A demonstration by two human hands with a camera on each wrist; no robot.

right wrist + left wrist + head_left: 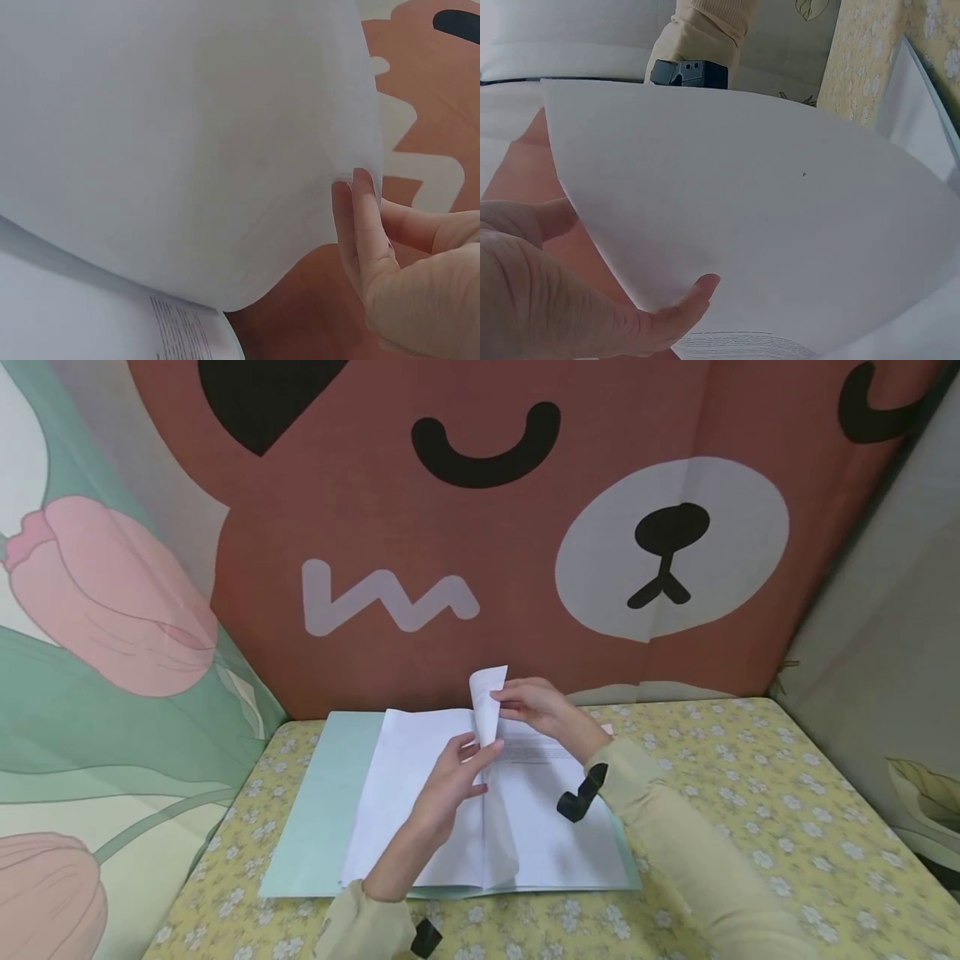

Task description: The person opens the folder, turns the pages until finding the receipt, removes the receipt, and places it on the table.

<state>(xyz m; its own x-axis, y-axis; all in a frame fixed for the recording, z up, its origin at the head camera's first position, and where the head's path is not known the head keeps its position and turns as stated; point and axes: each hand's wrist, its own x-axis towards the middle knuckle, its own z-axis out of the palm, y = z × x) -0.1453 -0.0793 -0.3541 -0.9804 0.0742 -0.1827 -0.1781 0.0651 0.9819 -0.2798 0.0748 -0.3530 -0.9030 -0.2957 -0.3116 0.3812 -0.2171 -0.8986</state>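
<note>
A stack of white paper sheets [420,785] lies spread out over a light green folder [315,827]. One sheet of paper [487,702] stands raised and curved at the middle. My right hand [536,703] pinches its upper edge, fingers on one face and thumb behind in the right wrist view. Lower down, my left hand [442,787] holds the same sheet's edge. In the left wrist view the left thumb [690,304] lies on the sheet's face, and another finger passes behind it. Printed lines show faintly on the sheet and on the page at right.
The folder lies on a table with a yellow flowered cloth [750,793]. Behind the table hangs a curtain with a brown bear print [375,527], close to the far edge. Black straps [581,797] hang at the sleeves. A small pink tab [607,728] shows near the right forearm.
</note>
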